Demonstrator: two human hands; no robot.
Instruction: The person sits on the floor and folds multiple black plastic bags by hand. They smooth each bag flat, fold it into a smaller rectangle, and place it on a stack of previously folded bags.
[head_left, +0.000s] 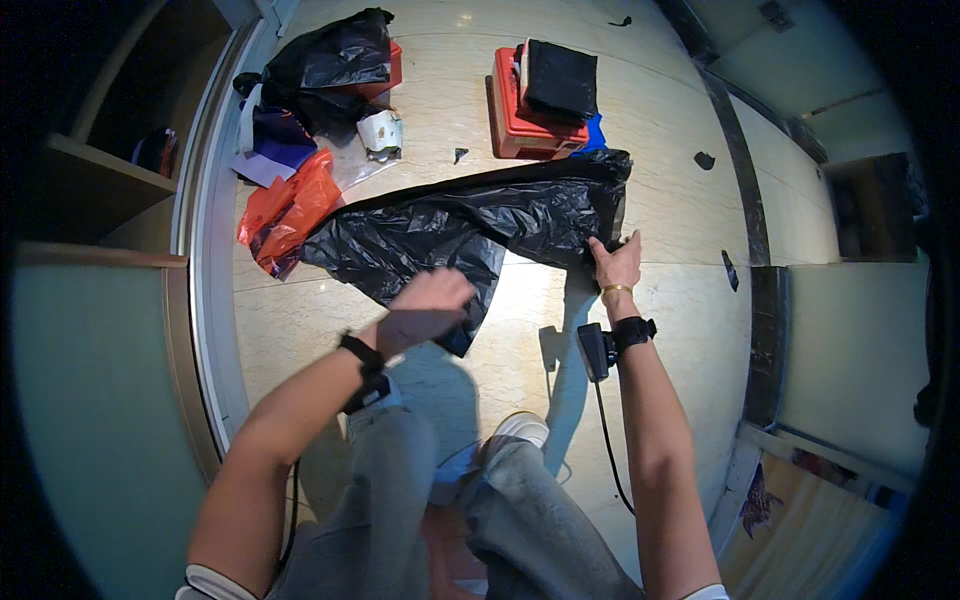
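A crumpled black plastic bag (442, 225) lies spread across the tiled floor before me, its long far side slanting up to the right. My left hand (433, 296), slightly blurred, is over the bag's near part with fingers curled; whether they pinch the plastic is hidden. At the bag's right end is my right hand (619, 262), thumb and a finger apart with black plastic between and below them. Its grip cannot be made out. Each wrist wears a black strap; a small black device (595, 352) with a cable sits at the right one.
Beyond the bag stands a red box (506, 112) with a folded black packet (562, 79) on top. At left lie an orange plastic bag (300, 202), a white crumpled carton (381, 133) and another black bag (337, 56) over something red. Black scraps (729, 270) dot the floor. Cabinets flank both sides.
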